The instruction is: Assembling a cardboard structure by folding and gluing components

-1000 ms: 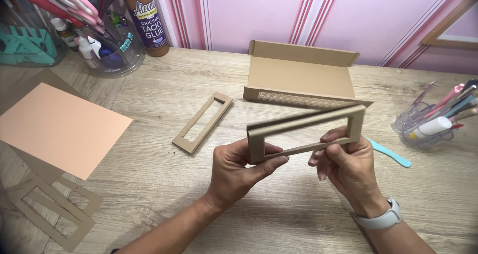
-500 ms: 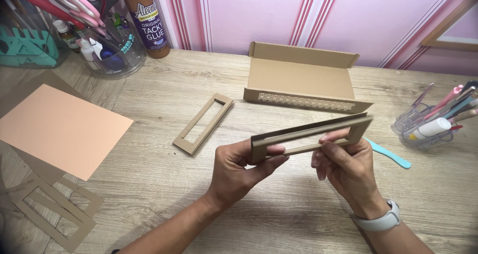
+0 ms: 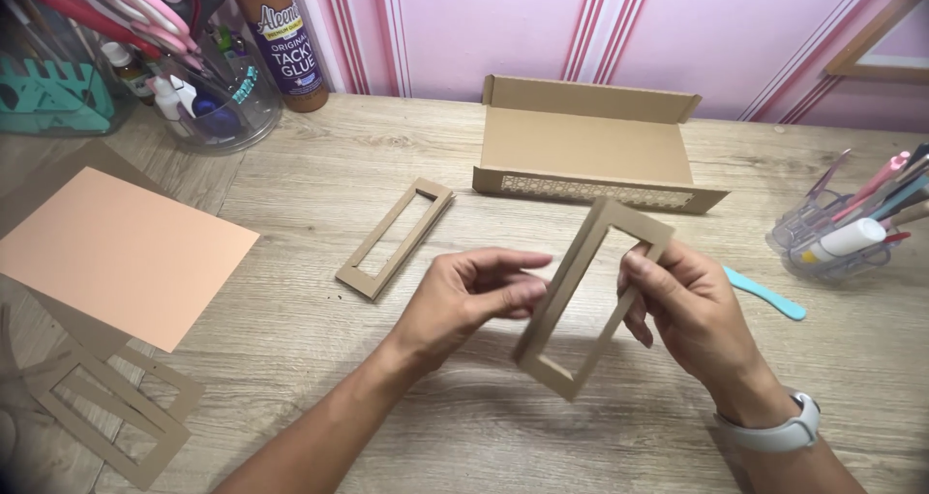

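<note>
From the head view, both hands hold a brown cardboard frame [image 3: 592, 296] tilted above the wooden counter [image 3: 319, 194]. The right hand [image 3: 692, 315] pinches its upper long side; the left hand [image 3: 474, 296] seems to pinch the other edge, fingertips partly hidden. A second frame [image 3: 395, 238] lies nearby, left of them.

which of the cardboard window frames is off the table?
The frame held between both hands, tilted on end at centre. The other single frame lies flat to its left, and the cut-out pieces lie flat at the near left.
</note>
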